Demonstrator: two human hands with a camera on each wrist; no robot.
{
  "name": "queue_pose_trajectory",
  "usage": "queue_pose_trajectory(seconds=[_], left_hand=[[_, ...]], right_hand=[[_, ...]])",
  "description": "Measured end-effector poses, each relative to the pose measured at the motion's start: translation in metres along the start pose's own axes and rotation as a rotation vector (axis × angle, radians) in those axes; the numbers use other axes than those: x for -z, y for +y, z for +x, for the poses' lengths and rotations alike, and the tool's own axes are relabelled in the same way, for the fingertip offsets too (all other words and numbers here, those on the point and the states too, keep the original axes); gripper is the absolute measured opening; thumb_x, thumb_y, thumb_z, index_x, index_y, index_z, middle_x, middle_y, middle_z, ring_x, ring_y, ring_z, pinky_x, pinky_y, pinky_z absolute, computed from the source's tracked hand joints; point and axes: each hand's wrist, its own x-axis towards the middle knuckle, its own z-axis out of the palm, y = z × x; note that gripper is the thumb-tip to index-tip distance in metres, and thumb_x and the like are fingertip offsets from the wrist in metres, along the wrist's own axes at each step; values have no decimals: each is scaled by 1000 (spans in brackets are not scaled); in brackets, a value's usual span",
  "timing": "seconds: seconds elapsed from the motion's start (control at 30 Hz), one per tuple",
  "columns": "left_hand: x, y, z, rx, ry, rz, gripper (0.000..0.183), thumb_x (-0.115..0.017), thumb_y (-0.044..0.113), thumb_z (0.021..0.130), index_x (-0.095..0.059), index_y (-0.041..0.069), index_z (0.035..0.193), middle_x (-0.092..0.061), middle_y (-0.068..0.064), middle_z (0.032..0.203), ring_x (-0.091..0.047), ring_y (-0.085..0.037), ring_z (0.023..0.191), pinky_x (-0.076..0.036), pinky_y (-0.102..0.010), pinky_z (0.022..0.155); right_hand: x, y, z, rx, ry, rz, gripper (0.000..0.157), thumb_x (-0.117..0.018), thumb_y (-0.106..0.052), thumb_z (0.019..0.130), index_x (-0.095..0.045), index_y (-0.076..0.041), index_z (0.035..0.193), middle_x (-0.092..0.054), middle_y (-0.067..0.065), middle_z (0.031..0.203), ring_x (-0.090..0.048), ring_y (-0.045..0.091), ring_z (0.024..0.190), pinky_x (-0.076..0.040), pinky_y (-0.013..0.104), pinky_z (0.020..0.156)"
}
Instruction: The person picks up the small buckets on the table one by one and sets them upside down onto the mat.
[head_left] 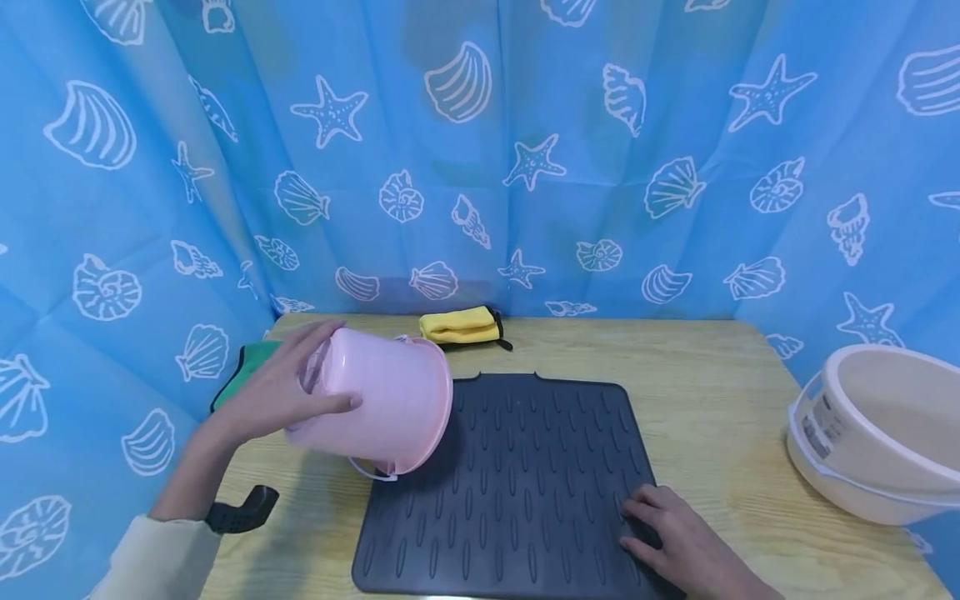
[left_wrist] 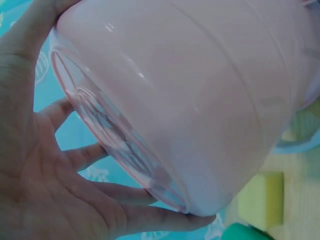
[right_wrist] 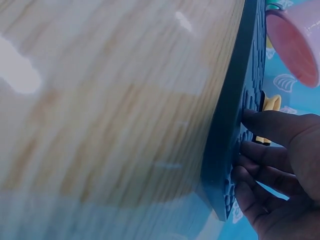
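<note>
My left hand (head_left: 288, 387) grips a pink bucket (head_left: 382, 392) around its base and holds it tipped on its side. The bucket's mouth faces right, over the left part of a dark ridged mat (head_left: 517, 475), and its white handle hangs below the rim. In the left wrist view, the fingers spread along the bucket's bottom edge (left_wrist: 150, 185). Over at the mat's right edge, my right hand (head_left: 678, 537) rests with loosely bent fingers; the right wrist view shows its fingertips touching the ridged surface (right_wrist: 242, 145).
A folded yellow cloth (head_left: 461, 325) with dark trim lies at the table's back. Behind my left hand is a green cloth (head_left: 255, 367). A yellow block (left_wrist: 260, 200) appears below the bucket. At far right stands a cream bucket (head_left: 862, 433). Blue shell-patterned curtains (head_left: 510, 167) enclose the wooden table (head_left: 697, 367).
</note>
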Motion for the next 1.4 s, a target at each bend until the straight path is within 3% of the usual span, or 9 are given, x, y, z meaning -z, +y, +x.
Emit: queue_pose_trajectory(seconds=[0.3, 0.53, 0.83, 1.17, 1.4], left_hand=[[-8, 24, 21, -43, -68, 102, 101, -81, 57, 75, -33, 22, 157, -25, -13, 160, -31, -43, 140, -41, -70, 96], [-12, 37, 35, -6, -133, 184, 103, -78, 63, 75, -31, 24, 158, -22, -18, 161, -32, -47, 139, -41, -70, 96], [-21, 54, 55, 36, -148, 190, 103, -74, 67, 76, -28, 25, 158, -25, -17, 160, -33, -46, 139, -42, -68, 97], [-30, 68, 62, 56, -197, 208, 105, -74, 65, 77, -25, 25, 160, -19, -21, 161, -31, -49, 140, -35, -70, 102], [-36, 75, 65, 55, -204, 244, 105, -74, 63, 78, -23, 24, 161, -21, -21, 160, -35, -49, 138, -37, -68, 102]], right_hand=[[-3, -1, -1, -23, 16, -24, 26, -84, -24, 80, -75, -9, 99, -55, -8, 98, -53, 9, 86, -52, 33, 72], [-1, -3, -1, -53, 5, -31, 26, -84, -24, 80, -75, -9, 100, -55, -8, 98, -52, 9, 87, -52, 32, 73], [-2, -4, -2, -72, -2, -37, 26, -83, -24, 81, -76, -9, 100, -55, -8, 99, -53, 10, 88, -52, 34, 75], [-3, -5, -4, -71, 9, -44, 28, -83, -24, 81, -75, -7, 103, -56, -6, 101, -52, 11, 90, -52, 34, 75], [-4, -4, -6, -62, 29, -48, 30, -83, -23, 80, -76, -6, 103, -56, -6, 102, -51, 10, 89, -52, 33, 74]])
